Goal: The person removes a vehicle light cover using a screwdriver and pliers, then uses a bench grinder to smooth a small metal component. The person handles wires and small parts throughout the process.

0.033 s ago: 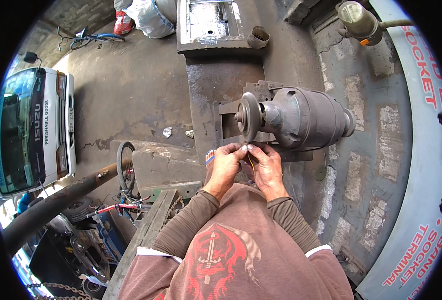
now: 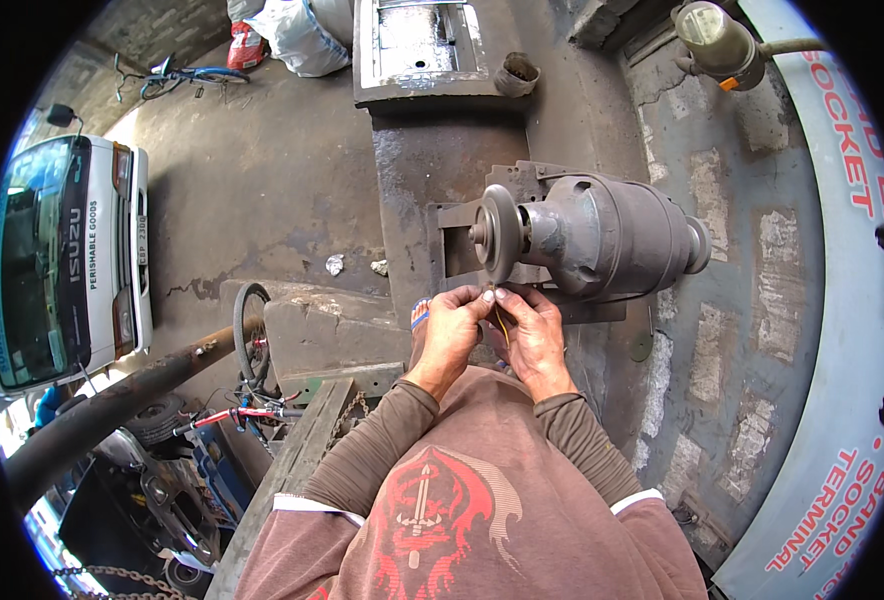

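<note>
The left forearm [image 2: 370, 450] and right forearm [image 2: 590, 450] are angled inward; the left hand [image 2: 450, 328] and right hand [image 2: 534, 335] are held close together, thumbs nearly touching, each grip pinched, fingers curled.

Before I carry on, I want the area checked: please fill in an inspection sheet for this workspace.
Surface: concrete floor worn, with dark stains.
Job's things: thin yellow wire at the fingertips; grey motor just beyond, with a disc on its left end.
Clutter: white sack at the top, pale scrap on the floor, dark can by the ledge.
Grips: left hand and right hand meet, fingertips pinched on the wire.
Cables: just that wire picked out; its far end is unclear.
Surroundings: white truck left; meter upper right.
</note>
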{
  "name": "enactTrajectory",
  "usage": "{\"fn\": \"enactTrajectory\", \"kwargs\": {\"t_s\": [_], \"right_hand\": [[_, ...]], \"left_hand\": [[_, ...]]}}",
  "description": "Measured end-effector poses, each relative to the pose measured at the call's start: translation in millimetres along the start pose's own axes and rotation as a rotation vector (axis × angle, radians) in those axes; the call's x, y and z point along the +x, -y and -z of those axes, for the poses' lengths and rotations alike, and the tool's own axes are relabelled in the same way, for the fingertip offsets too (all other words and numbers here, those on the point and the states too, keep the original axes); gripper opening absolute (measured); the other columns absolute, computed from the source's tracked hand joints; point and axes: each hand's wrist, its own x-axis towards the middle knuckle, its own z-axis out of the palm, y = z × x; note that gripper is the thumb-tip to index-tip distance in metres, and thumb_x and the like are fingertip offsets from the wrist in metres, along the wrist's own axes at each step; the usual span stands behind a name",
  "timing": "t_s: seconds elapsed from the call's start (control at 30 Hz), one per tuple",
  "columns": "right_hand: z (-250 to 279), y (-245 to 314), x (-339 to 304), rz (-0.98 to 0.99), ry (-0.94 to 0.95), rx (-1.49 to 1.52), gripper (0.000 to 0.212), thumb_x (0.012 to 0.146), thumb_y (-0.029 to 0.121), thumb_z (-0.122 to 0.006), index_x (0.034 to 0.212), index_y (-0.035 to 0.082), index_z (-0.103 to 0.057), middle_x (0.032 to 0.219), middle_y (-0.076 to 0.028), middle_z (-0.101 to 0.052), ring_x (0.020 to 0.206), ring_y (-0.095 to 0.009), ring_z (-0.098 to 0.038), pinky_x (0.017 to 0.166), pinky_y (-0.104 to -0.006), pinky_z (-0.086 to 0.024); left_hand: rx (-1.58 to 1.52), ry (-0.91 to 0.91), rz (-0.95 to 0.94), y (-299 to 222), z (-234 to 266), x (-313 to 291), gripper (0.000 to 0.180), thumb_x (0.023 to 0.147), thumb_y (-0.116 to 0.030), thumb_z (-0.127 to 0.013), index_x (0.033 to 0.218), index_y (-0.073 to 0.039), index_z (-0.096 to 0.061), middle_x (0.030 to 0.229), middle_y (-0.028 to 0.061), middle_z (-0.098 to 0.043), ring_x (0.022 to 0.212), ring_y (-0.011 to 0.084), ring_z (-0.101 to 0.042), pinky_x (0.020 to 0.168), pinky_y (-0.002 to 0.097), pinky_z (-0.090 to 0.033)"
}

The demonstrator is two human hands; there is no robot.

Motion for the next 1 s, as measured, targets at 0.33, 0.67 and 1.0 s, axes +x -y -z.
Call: {"fn": "enactTrajectory", "kwargs": {"t_s": [0.33, 0.67, 1.0], "right_hand": [[5.2, 1.2, 10.7, -0.025, 0.080, 0.089, 0.024, 0.094, 0.002, -0.065, 0.114, -0.010, -0.062, 0.110, -0.016, -0.068, 0.100, -0.025, -0.068, 0.096, -0.0367, -0.055], [2.1, 3.0, 11.4, -0.054, 0.072, 0.085, 0.025, 0.092, 0.000, -0.066, 0.115, -0.011, -0.061, 0.110, -0.017, -0.068, 0.101, -0.024, -0.068, 0.096, -0.0357, -0.055], [3.7, 3.5, 10.9, -0.039, 0.100, 0.028, 0.022, 0.092, 0.008, -0.070, 0.110, -0.004, -0.063, 0.104, -0.011, -0.070, 0.097, -0.020, -0.068, 0.081, -0.0326, -0.055]], "left_hand": [[0.212, -0.088, -0.172, -1.1, -5.6, 8.4, 0.017, 0.093, -0.012, -0.068, 0.098, 0.004, -0.072, 0.079, 0.0016, -0.068, 0.063, 0.0056, -0.053, 0.055, 0.0239, -0.043], [0.233, -0.142, -0.253, 6.0, -4.1, 10.6, 0.021, 0.092, -0.010, -0.069, 0.103, 0.007, -0.071, 0.084, 0.0061, -0.071, 0.075, 0.0084, -0.061, 0.067, 0.0245, -0.050], [0.174, -0.101, -0.183, 6.3, -2.1, 10.5, 0.022, 0.092, -0.012, -0.069, 0.104, 0.007, -0.071, 0.084, 0.0052, -0.071, 0.073, 0.0086, -0.060, 0.064, 0.0242, -0.048]]}}
